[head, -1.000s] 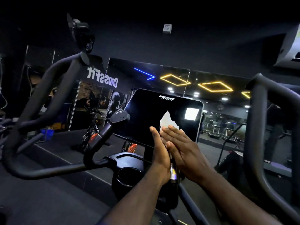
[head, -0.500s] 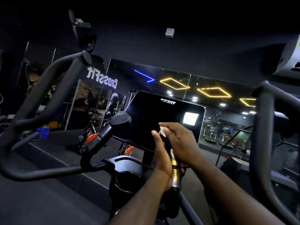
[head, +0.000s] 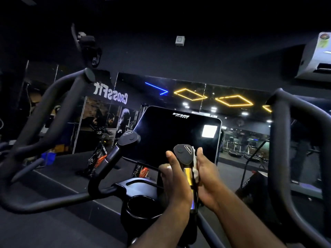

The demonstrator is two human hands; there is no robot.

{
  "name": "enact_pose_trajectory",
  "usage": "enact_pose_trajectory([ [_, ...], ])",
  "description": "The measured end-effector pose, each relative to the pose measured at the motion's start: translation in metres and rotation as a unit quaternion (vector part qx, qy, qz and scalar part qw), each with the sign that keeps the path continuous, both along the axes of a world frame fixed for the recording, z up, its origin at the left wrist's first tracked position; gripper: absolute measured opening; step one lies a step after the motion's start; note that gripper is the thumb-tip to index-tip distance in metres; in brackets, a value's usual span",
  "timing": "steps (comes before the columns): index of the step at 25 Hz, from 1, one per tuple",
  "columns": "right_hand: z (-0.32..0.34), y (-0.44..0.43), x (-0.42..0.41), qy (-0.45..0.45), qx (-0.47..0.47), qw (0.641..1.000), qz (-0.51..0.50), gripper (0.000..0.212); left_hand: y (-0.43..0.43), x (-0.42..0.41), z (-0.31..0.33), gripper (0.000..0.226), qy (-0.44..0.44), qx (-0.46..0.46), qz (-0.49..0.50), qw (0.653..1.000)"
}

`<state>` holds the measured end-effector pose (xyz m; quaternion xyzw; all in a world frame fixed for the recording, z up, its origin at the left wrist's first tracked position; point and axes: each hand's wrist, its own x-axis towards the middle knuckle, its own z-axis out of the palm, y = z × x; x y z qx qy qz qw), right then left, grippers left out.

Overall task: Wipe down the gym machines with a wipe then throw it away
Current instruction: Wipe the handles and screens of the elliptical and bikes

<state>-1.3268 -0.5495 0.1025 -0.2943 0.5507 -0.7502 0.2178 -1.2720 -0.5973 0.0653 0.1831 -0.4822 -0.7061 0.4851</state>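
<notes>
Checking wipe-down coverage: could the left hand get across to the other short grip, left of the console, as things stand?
Probably yes: nothing stands between the left hand and the other short grip. The wipe, though, sits mostly under the right hand on the near grip.

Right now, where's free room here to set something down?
Free: the round black cup holder below the black console screen looks empty; the gap between the left black capped handle and the right handle. Crowded: that right handle, white wipe against it.
</notes>
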Motion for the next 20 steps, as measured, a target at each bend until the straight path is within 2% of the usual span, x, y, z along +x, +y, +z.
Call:
enact_pose_trajectory([
  [3,0.016,-0.01,-0.003,-0.001,-0.033,0.999,0.006,0.078,-0.012,0.008,0.017,0.088,-0.008,-0.051,0.086,0.995],
  [7,0.045,-0.029,-0.013,-0.073,0.011,0.994,0.082,0.071,-0.044,0.008,0.036,0.09,0.018,-0.11,0.094,0.989],
  [9,0.032,-0.026,-0.019,-0.082,0.025,0.991,0.102,0.058,-0.058,0.004,0.04,0.095,0.024,-0.132,0.072,0.988],
  [11,0.005,-0.016,-0.017,-0.072,0.034,0.992,0.097,0.054,-0.069,0.008,0.044,0.091,0.003,-0.151,0.005,0.988],
  [14,-0.018,0.005,-0.006,-0.036,0.008,0.996,0.079,0.075,-0.078,0.017,0.058,0.085,-0.061,-0.216,-0.076,0.972],
  [17,0.004,0.004,0.002,0.007,-0.018,0.991,0.135,0.106,-0.076,0.016,0.075,0.084,-0.097,-0.261,-0.115,0.953],
  [20,0.016,-0.009,0.007,0.016,-0.028,0.995,0.094,0.11,-0.076,0.005,0.089,0.076,-0.135,-0.29,-0.143,0.937],
])
